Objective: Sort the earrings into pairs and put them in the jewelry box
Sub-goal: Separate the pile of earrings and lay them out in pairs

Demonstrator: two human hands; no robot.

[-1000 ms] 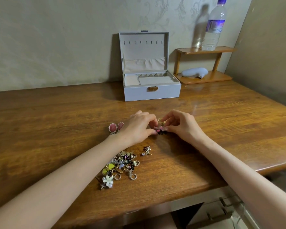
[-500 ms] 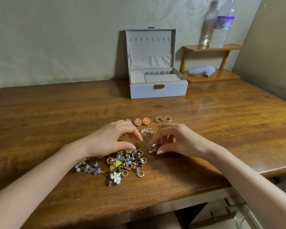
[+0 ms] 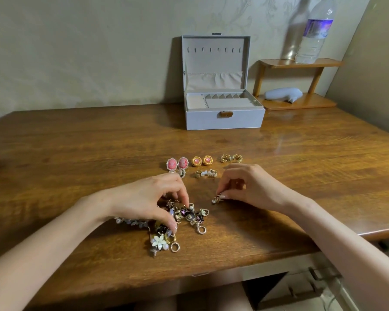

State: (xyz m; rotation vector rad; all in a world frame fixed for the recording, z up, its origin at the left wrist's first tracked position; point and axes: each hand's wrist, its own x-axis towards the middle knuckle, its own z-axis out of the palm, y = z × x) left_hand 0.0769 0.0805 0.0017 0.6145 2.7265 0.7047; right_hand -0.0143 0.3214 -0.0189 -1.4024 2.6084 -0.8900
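Observation:
A pile of mixed earrings (image 3: 180,223) lies on the wooden table near its front edge. My left hand (image 3: 148,198) is over the pile, fingers curled down into it, fingertips among the pieces. My right hand (image 3: 249,187) pinches a small gold earring (image 3: 217,198) that touches the table just right of the pile. Behind the hands lie sorted pairs: pink oval earrings (image 3: 177,163), gold-rimmed pink studs (image 3: 202,160), gold filigree ones (image 3: 231,158) and small pearl-and-gold ones (image 3: 206,173). The grey jewelry box (image 3: 225,117) stands open at the back.
A small wooden two-tier shelf (image 3: 301,102) sits at the back right, with a water bottle (image 3: 314,32) on top and a pale grey object (image 3: 283,95) on its lower board. The wall closes in on the right. The table's front edge (image 3: 234,270) is near my arms.
Both hands drew back from the sorted pairs towards the pile. The left hand lowered into the pile; the right took hold of the small gold earring beside it. The view shifted left.

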